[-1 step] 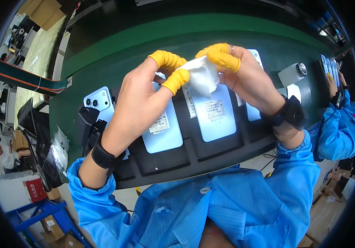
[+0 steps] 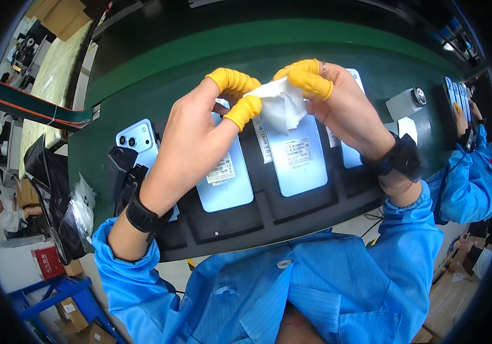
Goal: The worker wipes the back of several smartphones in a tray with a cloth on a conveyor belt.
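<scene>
A crumpled white wiping cloth (image 2: 283, 109) is stretched between my two hands above the phones. My left hand (image 2: 191, 129), with yellow finger cots, pinches its left edge between thumb and finger. On the other side, my right hand (image 2: 346, 109), also in yellow finger cots, grips the cloth's upper right. Directly below lies a light blue phone (image 2: 301, 175), back up with a printed label. A second labelled phone (image 2: 229, 192) lies to its left, partly behind my left hand. The phone at the far left (image 2: 136, 136) shows its cameras; another phone (image 2: 352, 156) is partly covered by my right hand.
The phones lie in a black compartmented tray (image 2: 234, 232) on a green work surface (image 2: 160, 86). A whitish bottle with a metal cap (image 2: 405, 104) stands at the right. Clear plastic bags (image 2: 81, 209) are at the left edge. A co-worker in a blue sleeve (image 2: 466, 183) handles phones at far right.
The cloth's loose folds have shifted slightly between my fingers. Both hands hold nearly the same place, and the phones have not moved.
</scene>
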`<state>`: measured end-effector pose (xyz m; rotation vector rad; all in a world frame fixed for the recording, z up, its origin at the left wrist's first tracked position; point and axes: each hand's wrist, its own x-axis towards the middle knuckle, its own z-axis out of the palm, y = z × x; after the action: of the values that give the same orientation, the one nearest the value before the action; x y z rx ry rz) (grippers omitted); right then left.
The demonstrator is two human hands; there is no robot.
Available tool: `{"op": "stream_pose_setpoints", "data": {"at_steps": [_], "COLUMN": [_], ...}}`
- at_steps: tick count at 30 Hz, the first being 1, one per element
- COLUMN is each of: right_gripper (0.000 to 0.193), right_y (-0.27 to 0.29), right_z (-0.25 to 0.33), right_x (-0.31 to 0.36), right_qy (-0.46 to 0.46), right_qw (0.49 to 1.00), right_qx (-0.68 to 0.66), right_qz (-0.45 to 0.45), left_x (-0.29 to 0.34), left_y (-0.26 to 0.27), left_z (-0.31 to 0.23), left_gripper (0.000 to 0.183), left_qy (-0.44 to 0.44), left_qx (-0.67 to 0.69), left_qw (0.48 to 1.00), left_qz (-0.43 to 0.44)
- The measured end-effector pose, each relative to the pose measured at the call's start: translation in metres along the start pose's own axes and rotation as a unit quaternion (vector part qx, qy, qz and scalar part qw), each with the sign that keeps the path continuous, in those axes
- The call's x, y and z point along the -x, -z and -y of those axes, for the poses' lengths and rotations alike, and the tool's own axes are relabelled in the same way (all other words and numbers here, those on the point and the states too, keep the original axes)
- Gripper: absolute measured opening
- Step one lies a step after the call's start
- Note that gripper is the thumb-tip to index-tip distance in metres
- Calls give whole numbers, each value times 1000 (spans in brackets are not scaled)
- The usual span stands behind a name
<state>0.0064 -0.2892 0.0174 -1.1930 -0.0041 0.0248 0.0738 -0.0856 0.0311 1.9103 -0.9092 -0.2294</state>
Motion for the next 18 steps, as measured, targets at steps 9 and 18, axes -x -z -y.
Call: {"op": "stream_pose_setpoints", "data": {"at_steps": [9, 18], "right_gripper": [23, 31], "right_y": [-6, 9], "right_z": [-7, -5], "right_x": [0, 1], "right_qy": [226, 175], "right_qw": [929, 963], "right_qx": [291, 201], "right_qz": [-22, -37], "left_x": [-5, 0], "left_y": [-5, -8], "left_z": [0, 2], "left_gripper": [29, 42], "left_qy": [111, 105], "left_qx": [185, 405], "left_qw": [967, 906], "left_qz": [135, 68]}}
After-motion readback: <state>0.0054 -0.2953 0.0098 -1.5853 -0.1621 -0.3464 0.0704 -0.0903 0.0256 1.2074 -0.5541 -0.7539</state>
